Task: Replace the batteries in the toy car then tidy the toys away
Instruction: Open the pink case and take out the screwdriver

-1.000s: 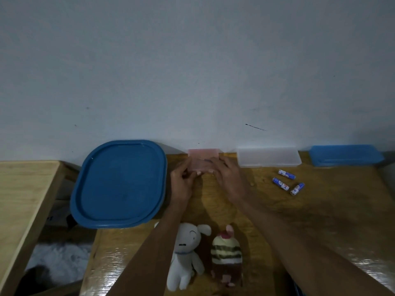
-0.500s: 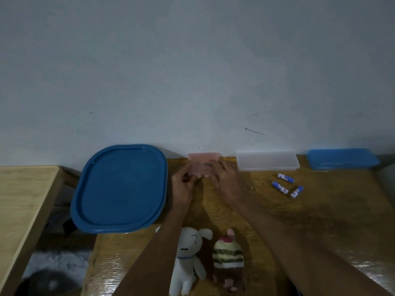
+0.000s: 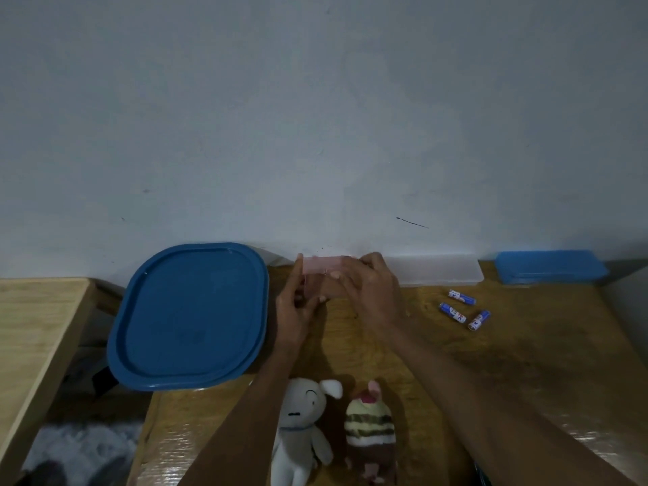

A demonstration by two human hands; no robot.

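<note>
Left hand (image 3: 294, 306) and right hand (image 3: 371, 292) both pinch pink box (image 3: 324, 275) (translucent) near wall; three batteries (image 3: 462, 309) lie right.

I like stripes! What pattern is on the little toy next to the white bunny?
Brown and cream stripes on the cupcake toy, seen in the head view.

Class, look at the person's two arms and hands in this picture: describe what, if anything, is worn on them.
Both forearms are bare as far as the frame shows: no sleeves reach into view. The left hand and the right hand wear no gloves. No watch, bracelet or ring shows on either wrist or on the visible fingers, though the dim light could hide something small.
</note>
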